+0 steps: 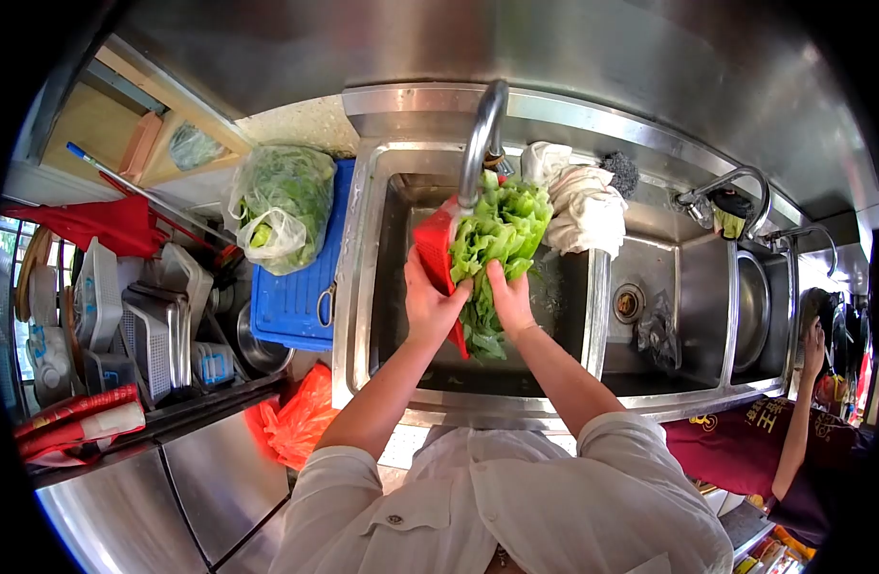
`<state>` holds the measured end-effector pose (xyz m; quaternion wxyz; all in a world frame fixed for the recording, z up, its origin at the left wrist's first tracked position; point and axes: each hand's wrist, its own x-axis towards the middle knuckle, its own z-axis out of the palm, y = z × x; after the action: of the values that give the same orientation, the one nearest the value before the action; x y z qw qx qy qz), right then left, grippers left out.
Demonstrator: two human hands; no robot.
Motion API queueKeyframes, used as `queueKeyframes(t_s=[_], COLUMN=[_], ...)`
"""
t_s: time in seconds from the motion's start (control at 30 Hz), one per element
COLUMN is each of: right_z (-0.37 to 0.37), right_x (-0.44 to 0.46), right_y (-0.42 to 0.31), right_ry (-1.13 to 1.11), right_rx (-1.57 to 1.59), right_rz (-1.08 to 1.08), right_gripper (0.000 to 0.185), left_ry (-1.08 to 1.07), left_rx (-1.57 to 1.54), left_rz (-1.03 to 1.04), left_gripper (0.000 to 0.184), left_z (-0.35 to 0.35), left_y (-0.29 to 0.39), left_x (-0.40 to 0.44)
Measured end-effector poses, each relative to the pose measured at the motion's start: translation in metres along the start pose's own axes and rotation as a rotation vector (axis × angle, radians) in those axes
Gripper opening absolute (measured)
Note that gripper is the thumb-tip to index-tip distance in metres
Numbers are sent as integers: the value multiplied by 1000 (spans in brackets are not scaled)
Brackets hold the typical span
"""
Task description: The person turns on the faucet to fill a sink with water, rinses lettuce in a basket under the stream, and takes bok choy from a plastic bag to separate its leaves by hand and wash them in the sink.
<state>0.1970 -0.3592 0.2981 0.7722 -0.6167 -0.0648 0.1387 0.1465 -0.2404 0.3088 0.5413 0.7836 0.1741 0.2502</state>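
Observation:
Over the left sink basin (387, 230), a bunch of leafy green lettuce (502, 225) is held beneath the curved faucet (483, 134). A red plastic basket (436, 237) lies tilted against its left side. My left hand (434, 298) is closed around the edge of the red basket, its thumb against the leaves; some of its fingers are hidden. Wrapped around the lower part of the lettuce is my right hand (511, 298), thumb on top and fingers partly hidden by leaves. Water shows in the basin below.
White cloths (585, 206) and a scouring pad (619, 174) lie behind the sink divider. A bag of greens (285, 206) sits on a blue lid (291, 301) at left. Baskets (153, 344) fill the left rack. A person in maroon (736, 442) stands at right.

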Motion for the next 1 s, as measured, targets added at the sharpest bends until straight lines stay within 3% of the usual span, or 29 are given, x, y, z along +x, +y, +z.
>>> queueKeyframes(t_s=[0.07,0.13,0.2,0.37,0.53,0.63,0.73,0.93,1.0], right_z=[9,16,30,43,58,67,81,102,99], right_x=[-8,-9,-10,1,10,7,-7,-19,-13], right_y=[-3,-4,-24,-16,-16,-7,-8,-7,4], right_ry=[151,205,363,418,367,309,246,301,201], right_rx=[87,93,221,330,378,416,526,510,734], right_rz=[-7,43,153,266,366,490,454,609,564], right_gripper=[47,50,53,68,76,75,75,73,71], left_ry=[-165,-173,-329,-494,-443,-514,-558,-603,-680], left_rx=[180,50,167,456,580,693,768,864,941], left_rz=[-32,-103,-227,-367,-353,-353,-384,-380,-365], left_gripper=[79,75,69,72,63,71,76,80,81], left_z=[-9,-4,-10,-20,-33,-49,-69,-91,-83], left_y=[5,-9,-2,19,24,34,47,76,91], left_x=[3,14,29,62,82,86,85,85,92])
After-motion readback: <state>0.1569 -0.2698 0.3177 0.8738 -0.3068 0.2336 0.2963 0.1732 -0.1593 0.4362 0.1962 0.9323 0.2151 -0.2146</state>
